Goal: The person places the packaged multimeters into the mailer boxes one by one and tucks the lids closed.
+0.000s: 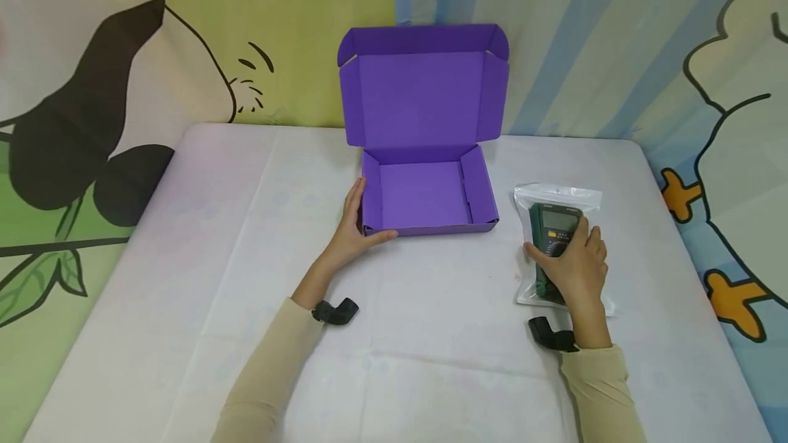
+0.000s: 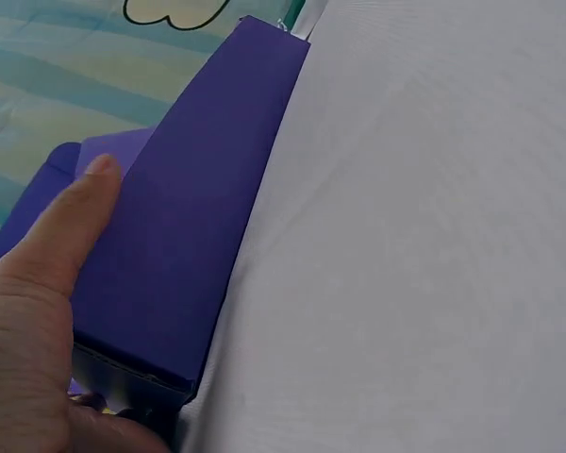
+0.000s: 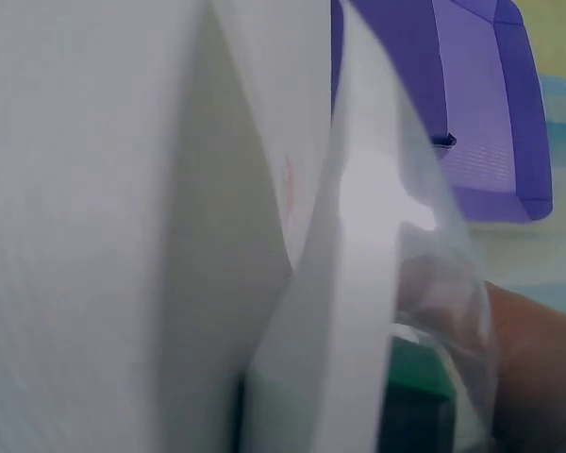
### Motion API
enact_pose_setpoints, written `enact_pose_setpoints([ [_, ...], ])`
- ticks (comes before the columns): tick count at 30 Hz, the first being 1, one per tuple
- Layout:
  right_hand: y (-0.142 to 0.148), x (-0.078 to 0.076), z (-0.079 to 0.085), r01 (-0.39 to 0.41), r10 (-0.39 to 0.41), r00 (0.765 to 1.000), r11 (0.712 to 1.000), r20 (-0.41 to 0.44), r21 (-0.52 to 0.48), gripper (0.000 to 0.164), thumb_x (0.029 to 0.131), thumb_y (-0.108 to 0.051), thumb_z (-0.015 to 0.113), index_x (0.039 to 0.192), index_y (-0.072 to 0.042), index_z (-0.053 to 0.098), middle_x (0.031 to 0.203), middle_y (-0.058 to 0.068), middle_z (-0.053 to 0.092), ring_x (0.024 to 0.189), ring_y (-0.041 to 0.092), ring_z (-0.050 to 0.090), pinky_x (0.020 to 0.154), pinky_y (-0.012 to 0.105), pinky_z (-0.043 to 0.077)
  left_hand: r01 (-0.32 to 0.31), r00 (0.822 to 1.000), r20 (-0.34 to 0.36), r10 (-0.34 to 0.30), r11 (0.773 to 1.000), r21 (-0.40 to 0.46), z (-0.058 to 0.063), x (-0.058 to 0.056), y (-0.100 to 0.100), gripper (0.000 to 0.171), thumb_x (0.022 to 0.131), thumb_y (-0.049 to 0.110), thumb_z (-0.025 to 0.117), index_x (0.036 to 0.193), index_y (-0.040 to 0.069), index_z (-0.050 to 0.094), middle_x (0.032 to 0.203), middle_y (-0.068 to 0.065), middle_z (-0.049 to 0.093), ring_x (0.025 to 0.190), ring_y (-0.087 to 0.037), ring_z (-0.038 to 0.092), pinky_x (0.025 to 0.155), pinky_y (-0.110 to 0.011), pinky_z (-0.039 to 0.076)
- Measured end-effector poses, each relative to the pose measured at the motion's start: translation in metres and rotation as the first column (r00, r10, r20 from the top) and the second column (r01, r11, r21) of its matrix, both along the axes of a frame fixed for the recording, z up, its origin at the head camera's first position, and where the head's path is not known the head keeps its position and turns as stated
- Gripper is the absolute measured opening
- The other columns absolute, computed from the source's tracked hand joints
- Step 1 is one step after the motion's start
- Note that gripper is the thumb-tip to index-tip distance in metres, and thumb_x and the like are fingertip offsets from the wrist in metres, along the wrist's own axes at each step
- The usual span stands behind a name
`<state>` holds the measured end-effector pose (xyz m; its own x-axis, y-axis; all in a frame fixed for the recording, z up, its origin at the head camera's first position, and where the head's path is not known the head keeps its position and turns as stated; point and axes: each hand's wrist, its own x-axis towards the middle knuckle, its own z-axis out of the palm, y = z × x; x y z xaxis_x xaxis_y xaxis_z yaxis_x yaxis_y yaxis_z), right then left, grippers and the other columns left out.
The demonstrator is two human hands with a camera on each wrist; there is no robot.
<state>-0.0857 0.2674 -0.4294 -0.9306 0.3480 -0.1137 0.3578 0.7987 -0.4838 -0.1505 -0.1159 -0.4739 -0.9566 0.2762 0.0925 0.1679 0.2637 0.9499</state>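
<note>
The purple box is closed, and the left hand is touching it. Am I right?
Not quite. The purple box is open, not closed: the head view shows its lid raised at the back. The left hand is touching it.

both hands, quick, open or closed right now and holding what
Left hand: closed around the near left corner of the purple box.
Right hand: closed over the bagged multimeter, holding it.

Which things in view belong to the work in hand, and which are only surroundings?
Work:
open purple box, held by left hand
green meter in clear bag, held by right hand

Surroundings:
white table
printed backdrop
black wrist devices
</note>
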Motion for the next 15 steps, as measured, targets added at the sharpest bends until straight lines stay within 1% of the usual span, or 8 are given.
enact_pose_setpoints([
  [2,0.001,0.0,0.0,0.014,-0.014,1.0,1.0,0.021,0.002,0.118,0.081,-0.048,0.074,0.151,0.011,0.0,0.147,0.045,0.012,0.133,0.061,0.018,0.102,0.073,0.026,-0.008,1.0,-0.027,0.008,1.0,0.004,-0.001,-0.001,-0.001,0.118,0.074,0.032,0.086,0.158,0.024,0.003,0.164,-0.008,-0.003,0.15,-0.025,0.0,0.12,-0.051,0.007],
  [4,0.002,0.0,0.0,0.026,-0.026,0.999,1.0,0.034,0.007,0.118,0.08,-0.048,0.074,0.149,0.014,0.0,0.143,0.047,0.016,0.128,0.061,0.023,0.099,0.071,0.03,-0.012,0.999,-0.05,0.012,1.0,0.0,-0.002,-0.002,-0.002,0.116,0.075,0.017,0.086,0.158,0.02,0.005,0.164,-0.009,0.0,0.15,-0.026,0.002,0.121,-0.048,0.008],
  [6,0.003,0.0,0.0,0.033,-0.033,0.999,0.999,0.039,0.019,0.116,0.081,-0.045,0.074,0.148,0.016,0.002,0.14,0.049,0.019,0.125,0.061,0.026,0.097,0.071,0.031,-0.013,0.998,-0.066,0.012,1.0,-0.01,-0.002,-0.003,-0.002,0.116,0.075,0.008,0.084,0.158,0.018,0.005,0.164,-0.011,0.0,0.15,-0.027,0.002,0.121,-0.047,0.009],
  [7,0.003,0.0,0.0,0.036,-0.037,0.998,0.999,0.044,0.02,0.114,0.081,-0.044,0.073,0.148,0.016,0.003,0.14,0.049,0.02,0.125,0.061,0.027,0.097,0.071,0.032,-0.012,0.998,-0.065,0.011,1.0,-0.017,-0.001,-0.003,-0.001,0.115,0.075,0.005,0.084,0.158,0.015,0.004,0.163,-0.013,-0.001,0.15,-0.029,0.002,0.121,-0.048,0.009],
  [13,0.003,0.0,0.002,0.031,-0.032,0.998,0.999,0.045,0.032,0.105,0.084,-0.038,0.072,0.148,0.016,0.009,0.14,0.048,0.024,0.124,0.06,0.03,0.097,0.073,0.032,0.006,0.998,-0.067,-0.006,1.0,0.0,0.027,0.009,0.002,0.107,0.076,-0.002,0.08,0.155,-0.001,0.007,0.16,-0.026,0.001,0.149,-0.036,0.003,0.12,-0.05,0.01],
  [14,0.003,0.0,0.002,0.027,-0.029,0.999,0.999,0.043,0.036,0.105,0.084,-0.038,0.072,0.149,0.016,0.009,0.139,0.048,0.024,0.124,0.06,0.031,0.096,0.073,0.033,0.009,0.997,-0.074,-0.009,1.0,0.006,0.03,0.011,0.003,0.106,0.076,-0.001,0.079,0.155,-0.002,0.007,0.16,-0.027,0.002,0.149,-0.036,0.004,0.12,-0.05,0.01],
  [15,0.004,0.0,0.002,0.024,-0.026,0.999,0.999,0.042,0.039,0.104,0.084,-0.038,0.072,0.149,0.015,0.01,0.139,0.048,0.025,0.124,0.061,0.031,0.096,0.073,0.033,0.01,0.997,-0.079,-0.01,1.0,0.009,0.03,0.011,0.003,0.106,0.076,-0.001,0.08,0.155,-0.002,0.008,0.159,-0.027,0.002,0.149,-0.037,0.004,0.12,-0.051,0.01],
])
